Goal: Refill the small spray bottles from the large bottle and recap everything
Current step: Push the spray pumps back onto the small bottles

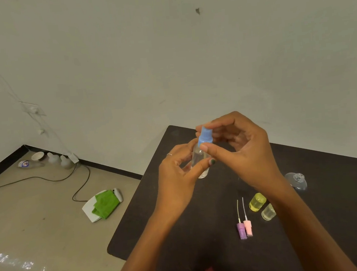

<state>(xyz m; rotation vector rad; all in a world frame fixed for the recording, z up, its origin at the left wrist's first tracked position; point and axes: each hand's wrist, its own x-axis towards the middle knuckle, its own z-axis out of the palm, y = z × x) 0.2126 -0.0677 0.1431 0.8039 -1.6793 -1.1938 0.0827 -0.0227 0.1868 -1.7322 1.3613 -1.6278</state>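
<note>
I hold a small clear spray bottle (199, 159) upright above the dark table (202, 229). My left hand (176, 178) grips its body. My right hand (238, 150) pinches its blue spray top (204, 136), which sits on the bottle's neck. On the table lie a purple spray top (241, 231) and a pink spray top (248, 227), each with a thin dip tube. Beside them rest a yellow overcap (257, 202) and a clear overcap (268, 212). A large clear bottle (296, 180) lies at the right, partly hidden by my right forearm.
The table stands against a pale wall. On the floor to the left lie a green cloth on a white board (103, 204), a black cable (48, 179), and a bowl and several bottles in the corner (47, 159).
</note>
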